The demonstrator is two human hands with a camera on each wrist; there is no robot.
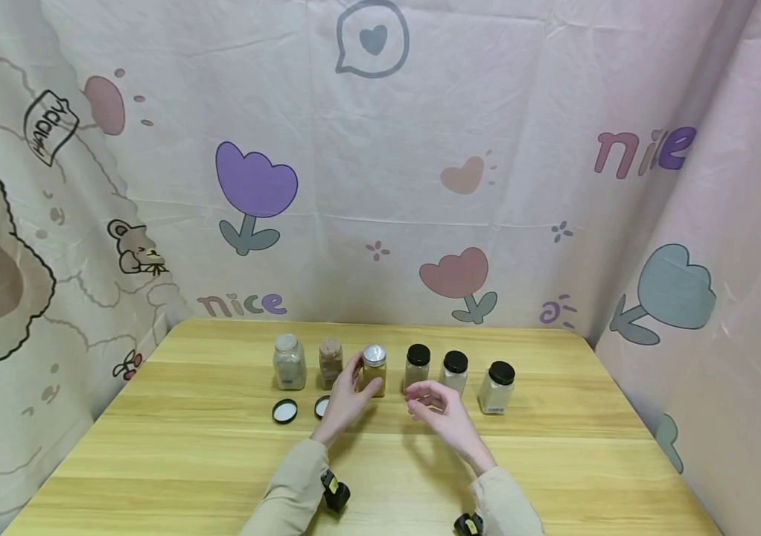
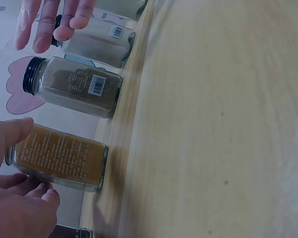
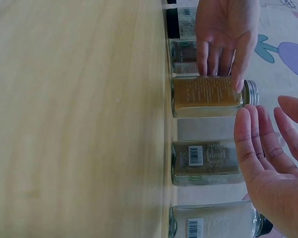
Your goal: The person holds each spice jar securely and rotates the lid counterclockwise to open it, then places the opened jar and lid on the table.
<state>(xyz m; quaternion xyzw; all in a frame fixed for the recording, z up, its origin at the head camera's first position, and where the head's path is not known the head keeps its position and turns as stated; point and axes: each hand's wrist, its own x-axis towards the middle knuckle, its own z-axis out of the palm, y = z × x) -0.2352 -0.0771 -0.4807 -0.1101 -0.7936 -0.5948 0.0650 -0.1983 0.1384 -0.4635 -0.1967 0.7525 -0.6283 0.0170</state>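
Note:
A square glass jar of yellow-brown powder [image 1: 377, 383] with a silver top stands upright on the table. My left hand [image 1: 348, 402] grips it from the left, thumb on its front and fingers at its far side. To the right, my right hand [image 1: 449, 420] hovers before the black-lidded jars, its fingers loosely bent and nothing between them. In the right wrist view the fingertips of that right hand [image 3: 268, 153] come close to the jar's silver top [image 3: 253, 92]. Nearest beyond it is a jar of dark powder [image 2: 77, 84] with a black lid.
Left of the held jar stand a brownish jar [image 1: 330, 363] and a larger pale jar [image 1: 290, 365], both without black lids. Two black lids, one at the far left [image 1: 284, 412], lie white side up before them. Further black-lidded jars [image 1: 497, 387] stand at right; a printed curtain [image 1: 380, 149] hangs behind.

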